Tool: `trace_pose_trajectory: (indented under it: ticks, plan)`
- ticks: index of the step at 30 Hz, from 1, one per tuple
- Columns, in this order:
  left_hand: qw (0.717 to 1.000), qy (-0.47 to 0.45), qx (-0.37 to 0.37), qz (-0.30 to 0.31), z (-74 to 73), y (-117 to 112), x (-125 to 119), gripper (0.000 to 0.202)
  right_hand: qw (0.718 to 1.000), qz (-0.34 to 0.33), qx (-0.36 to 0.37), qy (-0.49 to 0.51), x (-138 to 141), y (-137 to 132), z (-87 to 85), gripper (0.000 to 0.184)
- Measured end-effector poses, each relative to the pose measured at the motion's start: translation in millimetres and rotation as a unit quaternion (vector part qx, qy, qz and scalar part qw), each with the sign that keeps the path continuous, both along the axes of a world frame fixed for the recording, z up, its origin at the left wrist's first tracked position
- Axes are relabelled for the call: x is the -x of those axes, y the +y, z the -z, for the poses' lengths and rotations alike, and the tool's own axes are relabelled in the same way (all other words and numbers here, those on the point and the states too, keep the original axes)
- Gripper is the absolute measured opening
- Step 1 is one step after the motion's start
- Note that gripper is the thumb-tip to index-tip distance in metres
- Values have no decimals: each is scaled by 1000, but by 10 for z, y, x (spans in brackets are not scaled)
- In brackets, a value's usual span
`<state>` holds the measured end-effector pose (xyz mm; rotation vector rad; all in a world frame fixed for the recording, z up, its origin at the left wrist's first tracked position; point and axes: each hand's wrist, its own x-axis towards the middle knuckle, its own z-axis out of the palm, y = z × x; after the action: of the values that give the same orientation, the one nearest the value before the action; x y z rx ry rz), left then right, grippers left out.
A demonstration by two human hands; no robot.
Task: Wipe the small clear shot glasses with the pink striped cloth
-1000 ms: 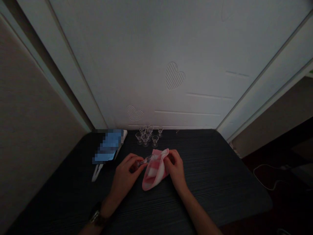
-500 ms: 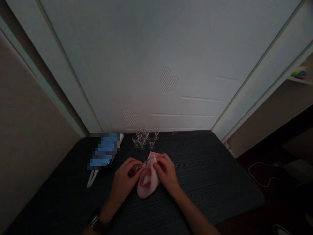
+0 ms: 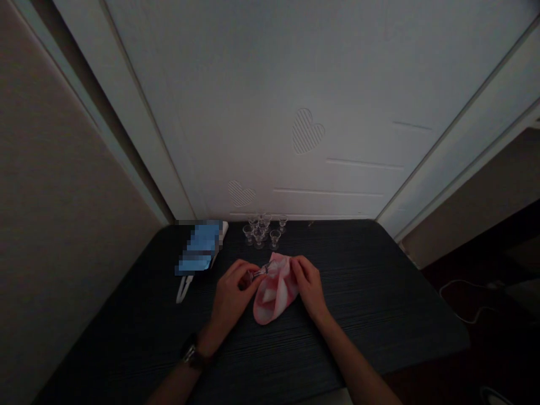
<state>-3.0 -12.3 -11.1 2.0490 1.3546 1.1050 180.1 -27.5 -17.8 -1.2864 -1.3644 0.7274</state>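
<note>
Two hands, both pinched nearly closed: left hand [image 3: 234,288] has one end of the glass [image 3: 258,273], right hand [image 3: 310,279] the cloth [image 3: 276,292]. Glass lies between them, far end at the cloth; light grip, snug cloth seem advisable.

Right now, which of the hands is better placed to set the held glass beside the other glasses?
Probably the left hand: it grips the glass, and the other glasses stand beyond both hands. The right hand holds the pink cloth.
</note>
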Motion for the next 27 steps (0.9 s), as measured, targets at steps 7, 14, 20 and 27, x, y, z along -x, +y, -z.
trace_pose_trajectory:
  ticks: [7, 14, 20, 27]
  plan:
    - [1000, -11, 0, 18, 31, -3, -14, 18, 999, -20, -16, -27, 42, -2, -14, 15]
    - [1000, -13, -7, 18, 48, -1, -14, 16, 998, -60, -14, 9, 36, -5, 0, 10]
    - [1000, -11, -4, -3, 55, 1, 11, 18, 993, -109, -40, -5, 57, -23, -25, 14]
    - [998, 27, -37, 50, 126, -60, -53, 11, 997, -66, -45, 5, 18, -7, -6, 10]
